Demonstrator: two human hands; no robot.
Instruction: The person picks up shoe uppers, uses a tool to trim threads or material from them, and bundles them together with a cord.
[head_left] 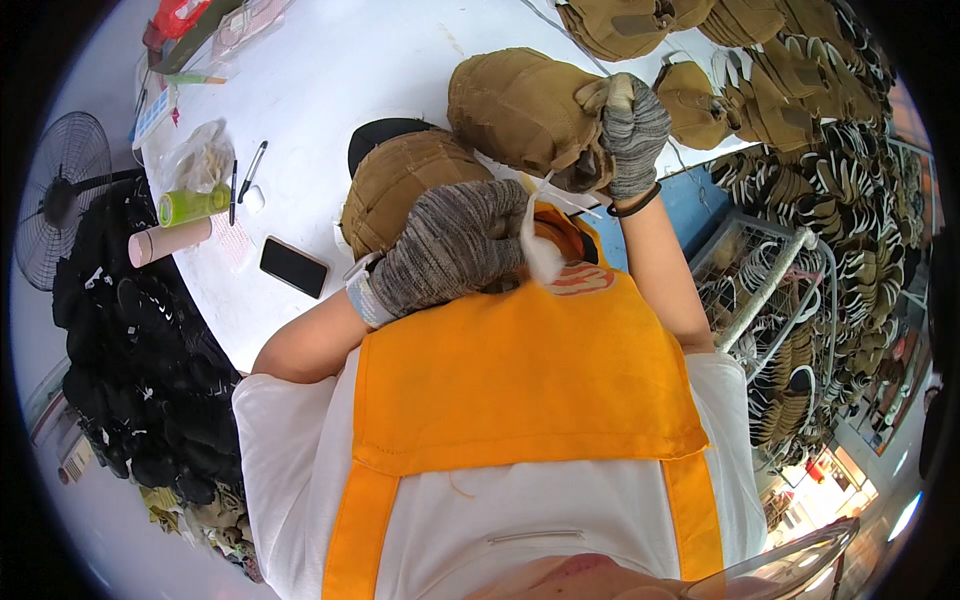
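Pinching one brown cap (525, 110), the right hand (637, 135) is curled; the left hand (450, 242) — folded, hold unclear — overlaps a second brown cap (405, 178).

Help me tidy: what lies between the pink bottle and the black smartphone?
In the head view, a pink-patterned sheet lies there on the white tabletop.

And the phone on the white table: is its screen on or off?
Off, it seems: the phone lies flat on the white table, its upward face plain black with nothing lit.
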